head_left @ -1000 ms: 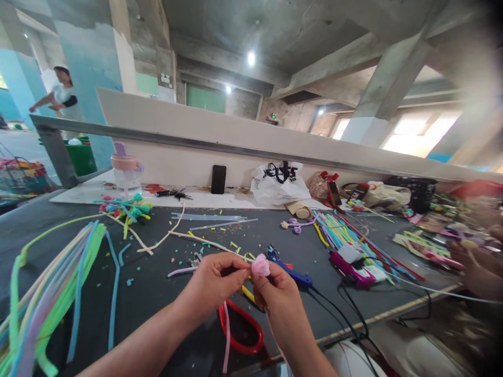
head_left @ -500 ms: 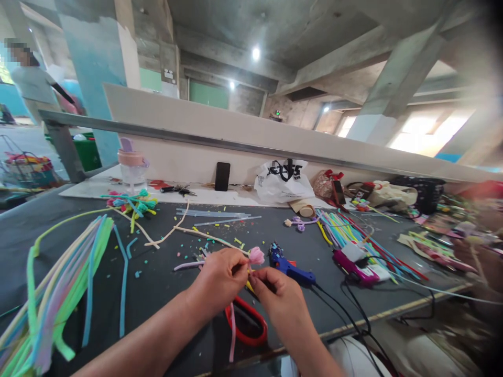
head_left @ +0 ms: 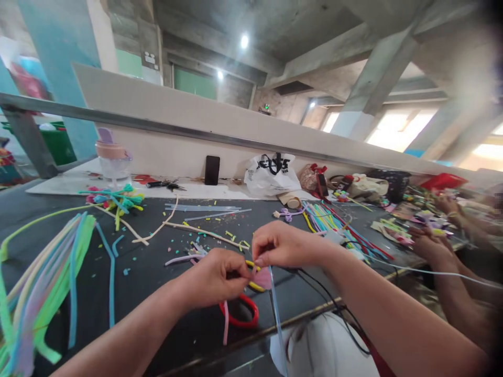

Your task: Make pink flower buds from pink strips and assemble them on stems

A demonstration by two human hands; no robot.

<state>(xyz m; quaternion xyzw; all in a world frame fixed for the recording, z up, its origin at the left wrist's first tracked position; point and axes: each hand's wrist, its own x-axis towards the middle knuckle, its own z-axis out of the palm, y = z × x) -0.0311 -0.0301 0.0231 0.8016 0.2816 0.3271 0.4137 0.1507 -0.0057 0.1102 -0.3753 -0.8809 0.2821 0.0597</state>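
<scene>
Head view: the pink chenille flower head (head_left: 264,279) sits between your 2 hands, above the black tabletop (head_left: 145,269) near its front edge; a red scissors handle (head_left: 255,315) lies below; a translucent strip (head_left: 278,314) runs down just beside the flower head; any join between these 2 cannot be confirmed. Judgement on handling: grip at the narrow end rather than the petals; steady with 1 hand while the other adjusts; light, even pressure should spare the pile. Pose: your left hand (head_left: 220,276) comes in from the lower left, thumb and index finger pinching the flower head's left side; your right hand (head_left: 281,244) is higher, wrist arched, fingers angled down and leftward, pinching its upper end; the exact strand gripped is too blurred to tell.
</scene>
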